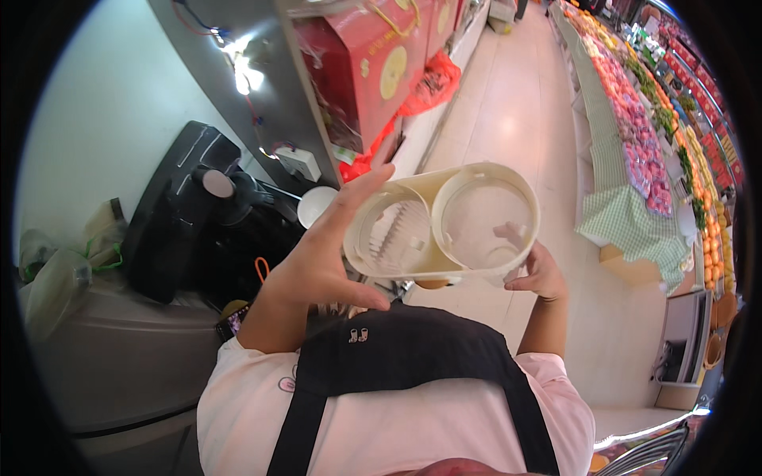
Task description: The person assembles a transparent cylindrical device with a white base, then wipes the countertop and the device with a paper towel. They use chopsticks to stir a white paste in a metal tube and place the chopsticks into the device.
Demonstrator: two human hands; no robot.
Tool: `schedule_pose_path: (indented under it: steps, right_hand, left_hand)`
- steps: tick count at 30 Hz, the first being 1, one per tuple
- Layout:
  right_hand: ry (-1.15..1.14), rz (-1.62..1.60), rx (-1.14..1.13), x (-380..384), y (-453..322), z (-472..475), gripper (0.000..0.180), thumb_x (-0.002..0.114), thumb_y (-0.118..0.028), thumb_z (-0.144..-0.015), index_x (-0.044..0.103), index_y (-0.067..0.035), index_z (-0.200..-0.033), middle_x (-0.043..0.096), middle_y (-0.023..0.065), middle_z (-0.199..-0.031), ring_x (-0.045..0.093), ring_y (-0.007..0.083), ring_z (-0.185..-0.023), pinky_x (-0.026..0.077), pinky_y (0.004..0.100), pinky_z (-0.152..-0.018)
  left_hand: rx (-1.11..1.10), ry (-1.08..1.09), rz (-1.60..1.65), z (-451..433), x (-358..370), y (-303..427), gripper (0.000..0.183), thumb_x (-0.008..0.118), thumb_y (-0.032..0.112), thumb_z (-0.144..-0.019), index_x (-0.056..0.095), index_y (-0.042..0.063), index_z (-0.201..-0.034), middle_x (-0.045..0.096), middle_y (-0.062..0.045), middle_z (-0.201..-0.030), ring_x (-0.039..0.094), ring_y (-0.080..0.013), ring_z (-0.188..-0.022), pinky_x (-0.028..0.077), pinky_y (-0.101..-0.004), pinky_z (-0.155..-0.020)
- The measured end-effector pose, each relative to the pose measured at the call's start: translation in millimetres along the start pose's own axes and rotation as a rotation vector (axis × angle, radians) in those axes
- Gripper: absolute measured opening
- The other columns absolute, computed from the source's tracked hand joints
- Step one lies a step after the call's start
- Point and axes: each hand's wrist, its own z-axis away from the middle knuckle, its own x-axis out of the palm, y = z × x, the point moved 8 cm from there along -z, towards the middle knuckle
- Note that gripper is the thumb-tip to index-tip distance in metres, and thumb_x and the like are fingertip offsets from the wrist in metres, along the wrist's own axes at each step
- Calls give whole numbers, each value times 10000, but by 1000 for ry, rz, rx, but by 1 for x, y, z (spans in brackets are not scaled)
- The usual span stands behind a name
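Note:
A cream plastic holder with two round compartments (439, 271) is lifted in front of my chest. Through the left compartment shows a ridged clear surface; the right one looks clear and see-through. My left hand (333, 244) spreads its thumb and fingers around the holder's left end, gripping it. At the right end, my right hand (536, 273) holds the holder from its lower right side, with some fingers seen through the clear part.
At left are a black machine (184, 220), a white cup (315, 205) and a grey counter (137, 357). Red gift boxes (381, 71) stand on a shelf ahead. Fruit displays (643, 137) line the aisle's right side, with a checked cloth (631, 226) over an edge.

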Motion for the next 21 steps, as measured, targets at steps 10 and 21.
schedule_pose_path:
  steps: [10, 21]
  right_hand:
    - [194, 549, -166, -53, -69, 27, 797, 733, 39, -553, 483, -20, -1307, 532, 115, -1278, 475, 246, -1226, 324, 343, -1059]
    - [820, -212, -580, -61, -55, 58, 387, 536, 50, -848, 509, 20, -1232, 576, 113, -1115, 556, 182, -986, 463, 304, -890]
  left_hand:
    - [-194, 232, 90, -9, 60, -90, 1142, 855, 174, -519, 215, 35, -1454, 394, -154, -1364, 401, -268, -1266, 323, -375, -1062]
    - [-191, 699, 1084, 23, 76, -138, 791, 626, 459, -769, 319, 90, -1398, 454, -85, -1296, 424, -278, -1227, 333, -459, -1050]
